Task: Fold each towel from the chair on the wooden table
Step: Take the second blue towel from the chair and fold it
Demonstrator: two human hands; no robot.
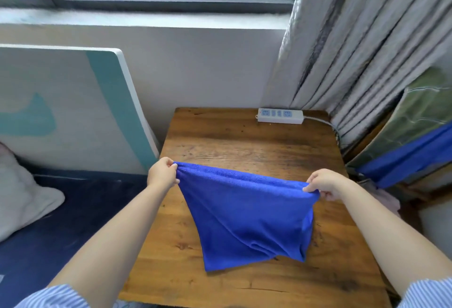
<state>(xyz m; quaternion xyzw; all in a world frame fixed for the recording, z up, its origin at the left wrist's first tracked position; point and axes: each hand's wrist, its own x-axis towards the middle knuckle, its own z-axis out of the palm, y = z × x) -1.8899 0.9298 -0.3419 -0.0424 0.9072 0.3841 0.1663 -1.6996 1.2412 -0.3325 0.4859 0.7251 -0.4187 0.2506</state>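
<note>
Pinching 1 blue towel by its top corners: left hand, right hand; 1 wooden table, 1 power strip.

Bright blue towel, brown wood-grain table, white power strip, blue-and-white striped sleeves, grey curtain

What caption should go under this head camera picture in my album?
Two hands, left hand and right hand, hold a blue towel stretched above a wooden table.
</note>
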